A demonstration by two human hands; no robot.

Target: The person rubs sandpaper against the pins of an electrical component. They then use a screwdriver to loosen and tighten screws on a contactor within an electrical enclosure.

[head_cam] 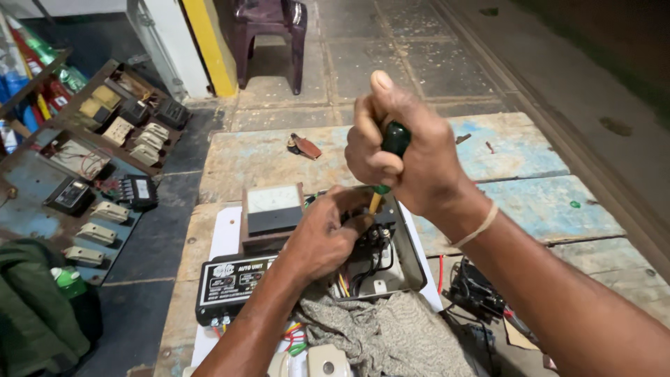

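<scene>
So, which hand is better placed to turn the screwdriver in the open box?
The right hand: it grips the green-handled screwdriver upright, tip down inside the open metal box. The left hand rests low, at the wiring.

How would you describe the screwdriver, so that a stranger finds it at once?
Start at the worn wooden table and find the open grey metal box of wires on it. The screwdriver stands upright over it, gripped by the right hand. Only it has a dark green handle and yellow shaft.

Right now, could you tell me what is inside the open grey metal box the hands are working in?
Inside the grey metal box: black wires, coloured wire ends and terminals, with the screwdriver tip among them. The left hand covers the box's left part.
</scene>
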